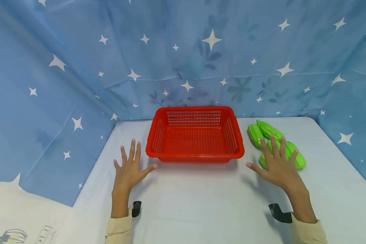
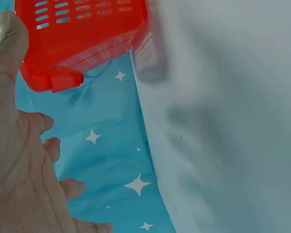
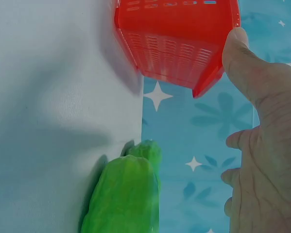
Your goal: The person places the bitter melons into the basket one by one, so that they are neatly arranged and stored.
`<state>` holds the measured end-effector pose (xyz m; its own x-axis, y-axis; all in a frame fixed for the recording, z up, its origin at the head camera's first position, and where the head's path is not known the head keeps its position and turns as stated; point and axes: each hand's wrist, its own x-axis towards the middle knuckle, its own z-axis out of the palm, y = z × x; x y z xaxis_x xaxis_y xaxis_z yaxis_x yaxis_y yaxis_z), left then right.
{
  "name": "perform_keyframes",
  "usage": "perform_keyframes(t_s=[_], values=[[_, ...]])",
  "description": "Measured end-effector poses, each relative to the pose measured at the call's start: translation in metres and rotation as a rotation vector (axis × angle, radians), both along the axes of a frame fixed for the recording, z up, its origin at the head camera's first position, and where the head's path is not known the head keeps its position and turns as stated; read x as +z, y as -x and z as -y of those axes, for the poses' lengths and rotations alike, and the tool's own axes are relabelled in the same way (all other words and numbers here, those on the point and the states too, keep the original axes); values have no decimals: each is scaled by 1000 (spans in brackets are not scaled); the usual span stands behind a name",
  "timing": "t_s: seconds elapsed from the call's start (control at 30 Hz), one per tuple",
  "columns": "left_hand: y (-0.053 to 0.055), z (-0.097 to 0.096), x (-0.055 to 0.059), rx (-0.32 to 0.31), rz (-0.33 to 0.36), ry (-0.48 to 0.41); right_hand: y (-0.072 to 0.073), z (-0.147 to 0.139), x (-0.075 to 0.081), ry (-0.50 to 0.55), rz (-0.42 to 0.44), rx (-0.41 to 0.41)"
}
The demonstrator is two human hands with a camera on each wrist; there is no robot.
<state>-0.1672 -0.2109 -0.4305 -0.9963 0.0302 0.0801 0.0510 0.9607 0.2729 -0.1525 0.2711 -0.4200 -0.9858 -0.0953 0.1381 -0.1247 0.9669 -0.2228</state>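
My left hand [image 1: 129, 173] is held over the table to the left of a red plastic basket [image 1: 195, 158], its fingers spread and nothing in it. On the other side, my right hand [image 1: 279, 171] hovers with spread fingers above several bright green, glossy, elongated pieces that look like vegetables [image 1: 266, 130]. Part of that green pile is hidden behind the right hand. The basket has slotted walls and no contents visible. In the right wrist view a green piece [image 3: 123, 199] lies below the palm, apart from it.
The white-covered table [image 1: 189, 200] carries the basket near its back edge and the green pile at the back right. A blue curtain with white stars [image 1: 183, 61] hangs behind and along the sides. Each wrist wears a black mount [image 1: 280, 213].
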Motion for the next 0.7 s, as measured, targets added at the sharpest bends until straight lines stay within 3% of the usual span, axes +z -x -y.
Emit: perform_keyframes(t_s=[0.5, 0.6, 0.7], values=[[2, -5, -4, -16, 11, -31, -4, -8, -3, 27, 3, -8], [4, -5, -3, -25, -9, -60, -2, -11, -3, 56, -51, -18], [9, -5, -2, -50, -57, -133, -1, -14, 0, 93, -174, -32]])
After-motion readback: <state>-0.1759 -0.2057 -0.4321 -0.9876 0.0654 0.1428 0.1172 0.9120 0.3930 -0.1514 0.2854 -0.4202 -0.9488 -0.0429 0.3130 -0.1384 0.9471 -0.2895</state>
